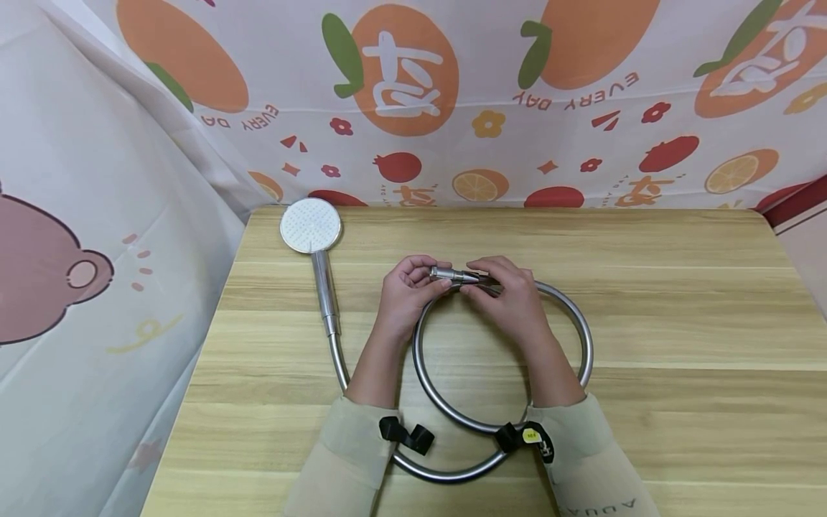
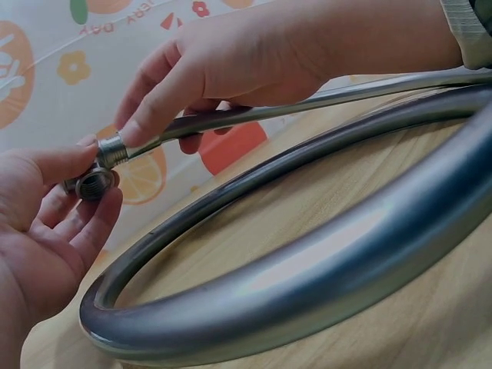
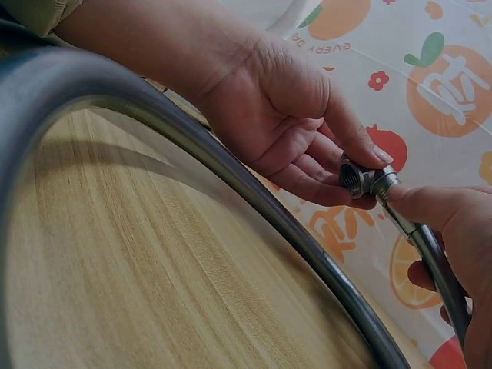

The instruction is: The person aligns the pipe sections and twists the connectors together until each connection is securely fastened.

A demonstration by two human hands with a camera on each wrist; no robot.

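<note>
My left hand point(image 1: 407, 294) pinches a small metal pipe fitting point(image 3: 355, 178) between thumb and fingers; its threaded opening shows in both wrist views. The fitting meets the end of a grey shower hose point(image 1: 584, 337), at a ridged metal connector point(image 2: 114, 151). How far the two are engaged I cannot tell. Just behind that connector, my right hand point(image 1: 513, 298) grips the hose end with thumb and fingers. From there the hose loops over the table under both forearms. A shower head point(image 1: 310, 226) with a silver handle lies at the far left, joined to the hose's other end.
Everything rests on a wooden table point(image 1: 678, 309). Along its back edge hangs a fruit-print cloth point(image 1: 491, 86), and a pale cloth with a cartoon figure point(image 1: 129, 388) covers the left side. Black straps point(image 1: 420, 438) sit at the cuffs.
</note>
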